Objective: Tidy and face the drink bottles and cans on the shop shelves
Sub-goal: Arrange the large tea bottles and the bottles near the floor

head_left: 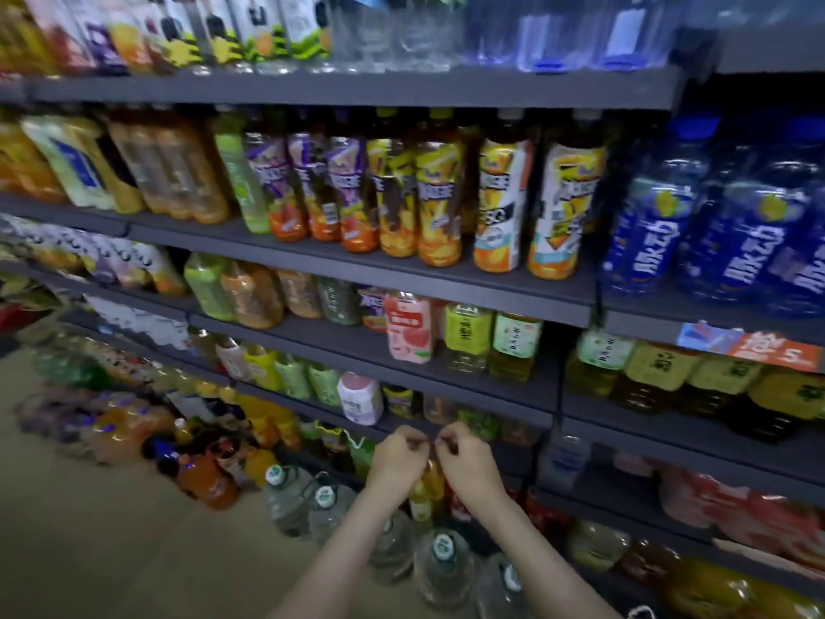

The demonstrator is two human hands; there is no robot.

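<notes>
While your 2 hands sit low-centre of frame, left hand [398, 455] & right hand [464, 457] nearly touching, fingers curled (can't tell if pinching anything), you're prob btwn bottles. Small bottles [439, 408] stand just above your knuckles on the low shelf [513, 455]. Next: grip 1, pull fwd, label out

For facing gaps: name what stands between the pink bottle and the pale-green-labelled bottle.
Head view: one yellow-labelled bottle stands between the pink bottle and the pale-green-labelled bottle.
</notes>
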